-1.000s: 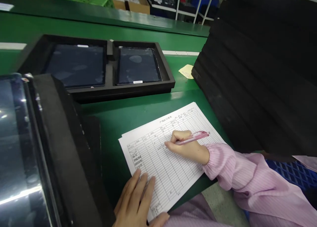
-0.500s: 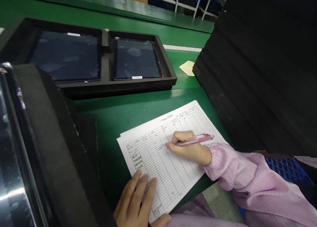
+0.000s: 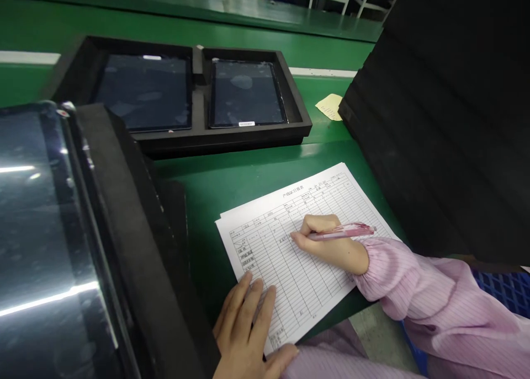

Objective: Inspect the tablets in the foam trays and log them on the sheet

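Observation:
A printed form [image 3: 314, 279] with a ruled grid and some handwriting lies tilted on the green tabletop, with another sheet's edge showing beneath it. My right hand [image 3: 327, 241] grips a pink pen [image 3: 348, 230] and rests on the upper middle of the grid; the pen's tip is hidden behind the fingers. Flat on the form's lower left corner, my left hand [image 3: 248, 329] has its fingers spread and holds nothing.
Behind the form stands a black foam tray [image 3: 200, 106] with two dark tablet-like screens. Another large screen [image 3: 45, 224] in black foam fills the left. Stacked black foam [image 3: 447, 136] rises on the right, beside a yellow note [image 3: 330, 107]. A blue crate [image 3: 503, 291] sits lower right.
The whole scene has shifted rightward in the view, showing more of the left screen. My right hand still holds the pen at about the same spot on the form; my left hand stays flat.

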Demonstrator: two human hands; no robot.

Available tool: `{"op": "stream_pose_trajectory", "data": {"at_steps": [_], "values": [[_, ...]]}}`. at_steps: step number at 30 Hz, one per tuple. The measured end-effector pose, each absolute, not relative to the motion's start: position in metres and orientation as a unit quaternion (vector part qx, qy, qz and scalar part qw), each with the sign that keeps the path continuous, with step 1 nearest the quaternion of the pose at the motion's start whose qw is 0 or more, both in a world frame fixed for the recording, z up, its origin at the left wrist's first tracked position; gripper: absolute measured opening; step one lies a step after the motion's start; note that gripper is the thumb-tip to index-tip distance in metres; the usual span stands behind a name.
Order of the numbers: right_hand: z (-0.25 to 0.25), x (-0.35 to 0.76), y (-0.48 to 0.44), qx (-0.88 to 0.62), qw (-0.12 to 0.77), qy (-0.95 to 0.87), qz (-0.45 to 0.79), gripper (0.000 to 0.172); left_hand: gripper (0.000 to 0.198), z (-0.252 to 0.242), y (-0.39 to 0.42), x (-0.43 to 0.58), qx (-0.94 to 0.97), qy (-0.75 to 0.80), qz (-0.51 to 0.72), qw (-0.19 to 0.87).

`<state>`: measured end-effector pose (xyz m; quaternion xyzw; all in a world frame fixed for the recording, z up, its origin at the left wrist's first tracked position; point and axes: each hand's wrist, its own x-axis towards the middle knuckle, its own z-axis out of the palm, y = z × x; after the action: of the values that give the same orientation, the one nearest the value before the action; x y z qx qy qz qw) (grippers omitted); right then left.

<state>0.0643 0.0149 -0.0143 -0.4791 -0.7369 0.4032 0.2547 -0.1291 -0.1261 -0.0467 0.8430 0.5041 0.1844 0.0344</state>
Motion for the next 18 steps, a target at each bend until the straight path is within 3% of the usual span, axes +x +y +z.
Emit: {"op": "stream_pose_trajectory", "data": {"at_steps": [9, 15, 18], "values": [[-0.018, 0.063, 0.014, -0.490, 0.252, -0.725, 0.412, 0.029, 0.058, -0.052, -0.126, -0.132, 0.849, 0.488, 0.200, 0.021], [-0.015, 0.068, 0.020, -0.527, 0.318, -0.588, 0.524, 0.025, 0.063, -0.058, -0.119, -0.137, 0.858, 0.466, 0.212, -0.029], [-0.014, 0.070, 0.021, -0.540, 0.347, -0.523, 0.560, 0.025, 0.038, -0.067, -0.120, -0.133, 0.861, 0.452, 0.208, -0.108]]}}
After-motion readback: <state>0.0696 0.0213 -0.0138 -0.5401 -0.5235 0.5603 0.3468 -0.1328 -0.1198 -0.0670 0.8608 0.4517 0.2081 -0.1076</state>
